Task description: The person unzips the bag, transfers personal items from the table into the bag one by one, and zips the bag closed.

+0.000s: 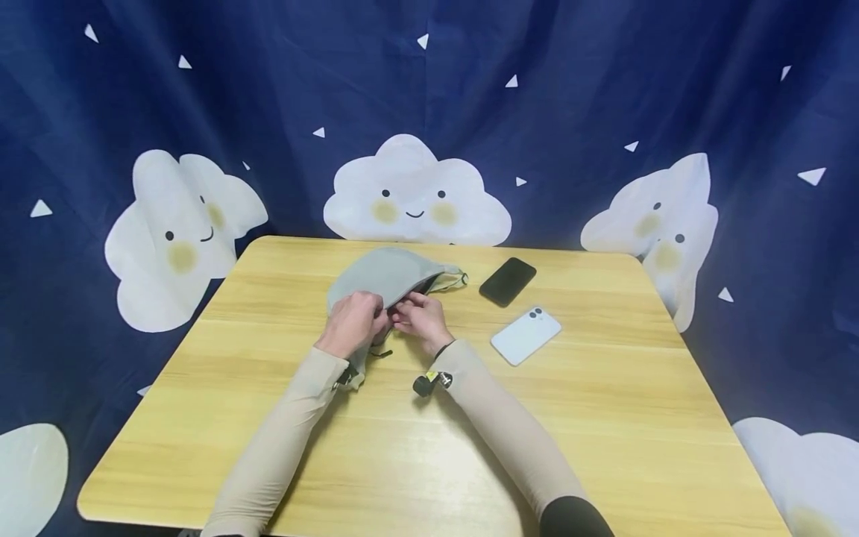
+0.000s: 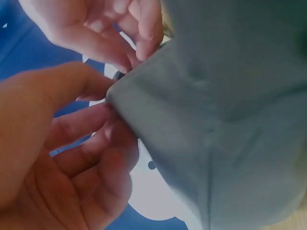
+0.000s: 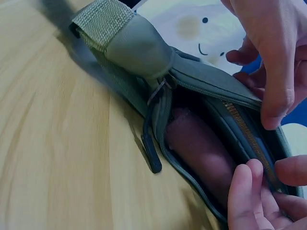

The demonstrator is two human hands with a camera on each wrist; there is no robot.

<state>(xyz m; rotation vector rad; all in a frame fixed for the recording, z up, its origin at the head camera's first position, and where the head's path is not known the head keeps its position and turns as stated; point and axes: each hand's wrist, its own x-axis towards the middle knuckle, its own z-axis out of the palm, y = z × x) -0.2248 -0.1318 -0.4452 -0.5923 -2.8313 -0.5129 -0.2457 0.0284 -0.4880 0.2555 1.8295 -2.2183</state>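
Observation:
A grey-green waist bag (image 1: 382,276) rests on the table with its main opening parted. My left hand (image 1: 352,322) grips the upper rim, thumb and fingers pinching the fabric in the left wrist view. From the other side, my right hand (image 1: 423,319) holds the bag at its opening; in the right wrist view its fingers (image 3: 244,191) lie over the gap, beside an inner brass-toned zip (image 3: 247,132). Down inside shows a smooth reddish-brown thing (image 3: 199,148), its kind unclear. A dark zipper pull (image 3: 151,148) hangs at the end near the webbing strap (image 3: 103,24).
Right of the bag lie a black phone (image 1: 508,282) and, nearer me, a white phone (image 1: 526,335) with its camera side up. The wooden table (image 1: 604,418) has a blue curtain (image 1: 570,112) with cloud prints behind it.

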